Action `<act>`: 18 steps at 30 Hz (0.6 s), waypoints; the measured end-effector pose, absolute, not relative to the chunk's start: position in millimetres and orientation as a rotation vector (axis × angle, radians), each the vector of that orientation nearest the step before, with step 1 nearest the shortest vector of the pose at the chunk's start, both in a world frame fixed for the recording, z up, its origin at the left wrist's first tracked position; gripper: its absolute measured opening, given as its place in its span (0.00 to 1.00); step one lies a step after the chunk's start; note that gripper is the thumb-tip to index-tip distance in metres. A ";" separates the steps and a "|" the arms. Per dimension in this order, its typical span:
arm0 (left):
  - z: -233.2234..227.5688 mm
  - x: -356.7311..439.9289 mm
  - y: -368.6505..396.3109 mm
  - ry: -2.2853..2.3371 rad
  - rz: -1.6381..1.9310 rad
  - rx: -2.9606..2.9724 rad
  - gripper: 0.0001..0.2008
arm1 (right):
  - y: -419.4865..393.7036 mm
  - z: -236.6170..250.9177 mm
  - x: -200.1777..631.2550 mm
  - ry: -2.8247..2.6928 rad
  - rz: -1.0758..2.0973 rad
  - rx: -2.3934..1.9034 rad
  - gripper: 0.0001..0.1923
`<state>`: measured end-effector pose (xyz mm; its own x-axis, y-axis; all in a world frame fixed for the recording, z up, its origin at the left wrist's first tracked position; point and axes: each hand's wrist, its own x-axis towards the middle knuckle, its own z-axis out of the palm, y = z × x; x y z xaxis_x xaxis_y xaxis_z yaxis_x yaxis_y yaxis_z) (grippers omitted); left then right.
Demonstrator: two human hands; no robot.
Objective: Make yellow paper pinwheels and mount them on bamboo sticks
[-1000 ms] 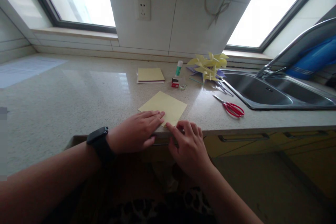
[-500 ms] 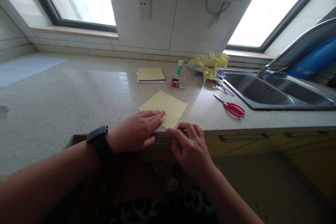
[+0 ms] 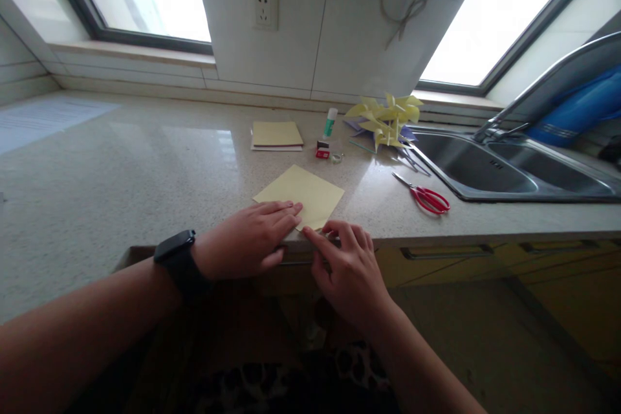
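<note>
A square sheet of yellow paper [image 3: 305, 187] lies on the countertop with one corner towards me, at the front edge. My left hand [image 3: 247, 236] rests flat across its near left side, fingers stretched out and together. At the near corner, the curled fingers of my right hand [image 3: 349, 265] hold the paper's edge, which lifts slightly there. The index fingertip presses on the corner, while the thumb hangs lower, in front of the counter edge. A dark watch [image 3: 179, 259] is on my left wrist.
Beyond the sheet are a paper stack [image 3: 276, 134], a glue stick [image 3: 330, 121], a small red box [image 3: 323, 149] and yellow paper pinwheels [image 3: 385, 119]. Red-handled scissors [image 3: 427, 197] lie to the right, before the steel sink [image 3: 466, 191]. Printed sheets [image 3: 48, 118] lie far left.
My right fingertips have moved slightly left over the near corner, and the paper edge there is now a little raised. My left hand stays on the sheet. The view has shifted slightly.
</note>
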<state>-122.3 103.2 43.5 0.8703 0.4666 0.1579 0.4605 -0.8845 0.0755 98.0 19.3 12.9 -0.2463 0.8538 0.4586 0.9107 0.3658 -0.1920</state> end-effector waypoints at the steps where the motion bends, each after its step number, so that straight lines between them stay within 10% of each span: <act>1: 43.0 -122.3 103.4 0.744 0.266 3.007 0.31 | 19.7 13.0 97.2 -2.143 -0.156 -1.533 0.23; 18: 44.1 -122.3 102.9 0.728 0.292 3.017 0.28 | 8.6 12.0 94.4 -2.050 -0.204 -1.502 0.18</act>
